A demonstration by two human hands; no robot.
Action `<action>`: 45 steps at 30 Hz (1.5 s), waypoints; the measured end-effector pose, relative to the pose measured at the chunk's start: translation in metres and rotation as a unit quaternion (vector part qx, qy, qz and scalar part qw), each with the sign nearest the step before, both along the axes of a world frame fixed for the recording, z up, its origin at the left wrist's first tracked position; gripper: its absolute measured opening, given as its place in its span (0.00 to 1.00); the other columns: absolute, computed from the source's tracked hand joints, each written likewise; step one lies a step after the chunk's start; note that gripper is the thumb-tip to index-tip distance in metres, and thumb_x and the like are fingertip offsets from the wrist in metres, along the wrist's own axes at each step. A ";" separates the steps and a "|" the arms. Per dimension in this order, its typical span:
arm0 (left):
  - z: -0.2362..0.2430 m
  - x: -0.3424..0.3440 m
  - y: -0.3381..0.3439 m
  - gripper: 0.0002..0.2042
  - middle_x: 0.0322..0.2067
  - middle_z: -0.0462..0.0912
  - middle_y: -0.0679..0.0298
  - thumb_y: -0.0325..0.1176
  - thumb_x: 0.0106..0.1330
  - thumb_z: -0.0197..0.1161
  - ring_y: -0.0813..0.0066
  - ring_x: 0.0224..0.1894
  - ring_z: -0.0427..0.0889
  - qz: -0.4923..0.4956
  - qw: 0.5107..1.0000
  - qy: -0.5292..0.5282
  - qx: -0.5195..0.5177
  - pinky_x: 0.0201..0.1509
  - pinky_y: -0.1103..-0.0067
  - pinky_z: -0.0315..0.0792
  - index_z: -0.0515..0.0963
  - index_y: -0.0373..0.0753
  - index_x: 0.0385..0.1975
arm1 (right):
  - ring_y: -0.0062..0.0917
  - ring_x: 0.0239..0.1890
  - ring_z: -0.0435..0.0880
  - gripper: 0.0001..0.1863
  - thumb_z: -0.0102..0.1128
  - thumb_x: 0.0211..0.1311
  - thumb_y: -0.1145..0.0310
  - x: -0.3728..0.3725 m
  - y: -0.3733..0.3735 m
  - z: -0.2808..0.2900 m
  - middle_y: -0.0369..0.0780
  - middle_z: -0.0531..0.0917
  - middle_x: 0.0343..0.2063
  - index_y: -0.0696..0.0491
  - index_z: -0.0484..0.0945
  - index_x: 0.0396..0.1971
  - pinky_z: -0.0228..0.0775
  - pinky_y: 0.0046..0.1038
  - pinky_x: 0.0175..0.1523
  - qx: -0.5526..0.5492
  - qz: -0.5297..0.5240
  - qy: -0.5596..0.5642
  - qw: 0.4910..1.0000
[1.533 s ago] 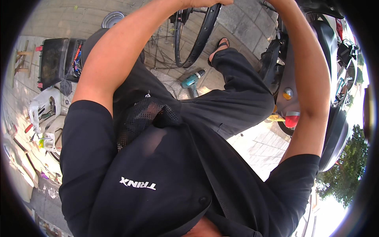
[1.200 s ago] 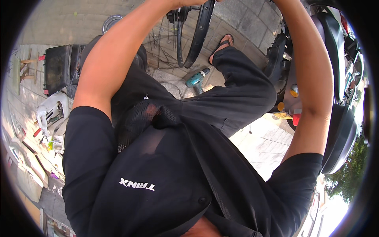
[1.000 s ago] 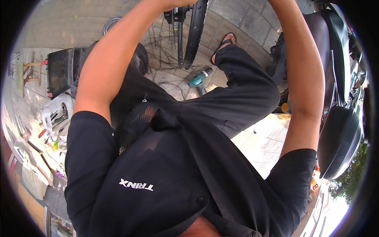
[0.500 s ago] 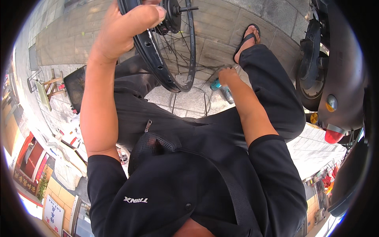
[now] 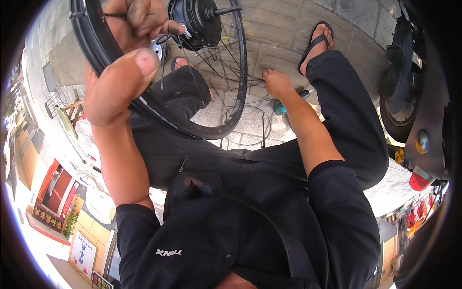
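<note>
My left hand (image 5: 122, 72) is wrapped round the black rim (image 5: 242, 86) of a spoked wheel, thumb on the near side and fingers reaching inside. The rim is tilted and runs past the top edge of the view. Inside it sits a large black hub (image 5: 195, 21) with an axle (image 5: 228, 10) sticking out, and thin spokes (image 5: 211, 60) spread from it. Low near the ground, just right of the rim, my right hand (image 5: 277, 84) has its fingers curled together by the spoke ends. Whatever is between them is hidden. Behind my right forearm lies a teal and black power tool (image 5: 280, 109).
At right a parked scooter (image 5: 423, 106) stands close to my leg, its wheel (image 5: 403, 113) on the paving. A small wooden stool (image 5: 72, 113) is at far left. Thin dark wire-like legs (image 5: 263, 127) stand between my thighs. My sandalled foot (image 5: 318, 43) rests on the stone slabs.
The wheel has come nearer and lower, turning so more of hub and rim show. My left hand moved down and left with it. My right hand shifted slightly up, away from the power tool.
</note>
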State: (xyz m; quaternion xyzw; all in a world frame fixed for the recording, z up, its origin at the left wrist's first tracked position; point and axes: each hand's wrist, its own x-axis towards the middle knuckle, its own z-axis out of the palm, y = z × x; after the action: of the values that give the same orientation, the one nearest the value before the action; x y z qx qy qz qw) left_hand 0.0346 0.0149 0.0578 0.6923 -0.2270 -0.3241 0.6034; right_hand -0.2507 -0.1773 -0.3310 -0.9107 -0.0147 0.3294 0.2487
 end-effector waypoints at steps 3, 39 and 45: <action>0.003 -0.006 -0.004 0.28 0.36 0.61 0.62 0.47 0.46 0.70 0.68 0.42 0.66 0.023 1.000 -0.001 0.002 0.63 0.54 0.67 0.63 0.42 0.40 | 0.42 0.52 0.84 0.10 0.62 0.65 0.68 -0.004 0.012 -0.007 0.42 0.84 0.45 0.53 0.79 0.44 0.77 0.44 0.56 0.005 -0.015 -0.023 1.000; -0.014 0.007 0.022 0.21 0.36 0.63 0.66 0.40 0.52 0.67 0.73 0.42 0.67 0.031 0.994 0.064 -0.085 0.59 0.60 0.75 0.64 0.43 0.39 | 0.35 0.56 0.87 0.18 0.61 0.76 0.64 0.170 -0.102 0.209 0.45 0.89 0.53 0.57 0.84 0.58 0.77 0.36 0.63 0.276 -0.191 -0.057 0.940; -0.017 0.010 0.025 0.21 0.37 0.63 0.65 0.40 0.52 0.67 0.73 0.42 0.67 0.020 0.994 0.063 -0.088 0.60 0.59 0.74 0.65 0.42 0.41 | 0.36 0.54 0.88 0.16 0.61 0.76 0.65 0.169 -0.084 0.188 0.46 0.90 0.50 0.58 0.85 0.55 0.77 0.36 0.62 0.304 -0.201 -0.080 0.928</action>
State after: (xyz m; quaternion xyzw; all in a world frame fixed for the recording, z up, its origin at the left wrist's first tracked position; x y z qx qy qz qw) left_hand 0.0441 0.0401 0.0406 0.6192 -0.2021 -0.3342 0.6812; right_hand -0.0822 -0.2609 -0.1427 -0.7989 0.0497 0.1782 0.5723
